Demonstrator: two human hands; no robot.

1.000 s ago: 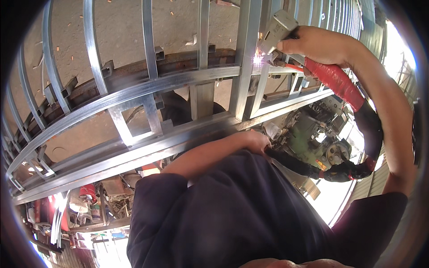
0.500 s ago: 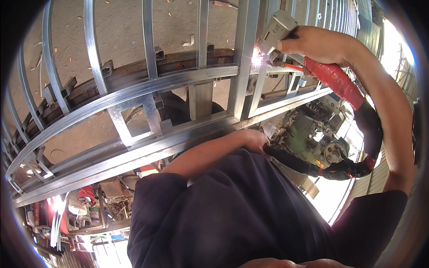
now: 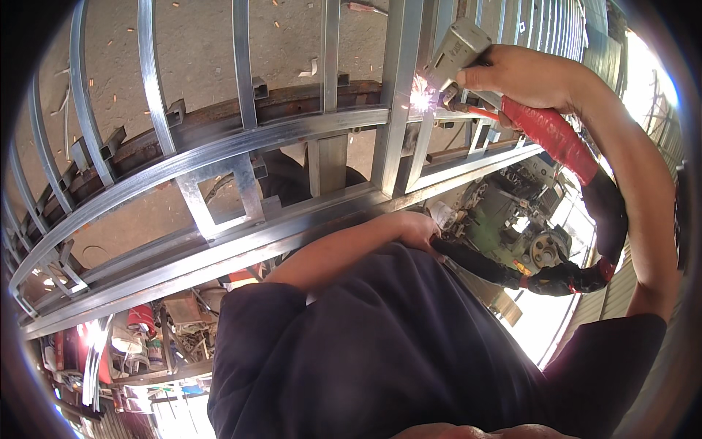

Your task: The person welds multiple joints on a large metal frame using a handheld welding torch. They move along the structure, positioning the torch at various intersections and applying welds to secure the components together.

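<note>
Where the sparks fly: a bright burst of sparks (image 3: 422, 99) sits just left of the torch's tip, against the side of a thick upright post (image 3: 398, 84); glare hides whether tip and metal touch.
Welding torch (image 3: 553, 139): it lies right of the post, under the right hand, its long axis slanting — red-wrapped handle at the lower right, tip aimed up and left.
Right hand (image 3: 512, 75): much the nearer one to the sparks, it grips torch and grey block together — thumb on the block, other fingers mostly hidden around the front of the handle.
Grey block (image 3: 458, 53): tilted, just above the tip, near the post.
Left hand (image 3: 420, 233): well below the sparks, beside the dark shirt (image 3: 351, 344), its fingers curled round the black cable (image 3: 479, 265).
Black cable: from the left hand it loops rightward and up to the red handle.
</note>
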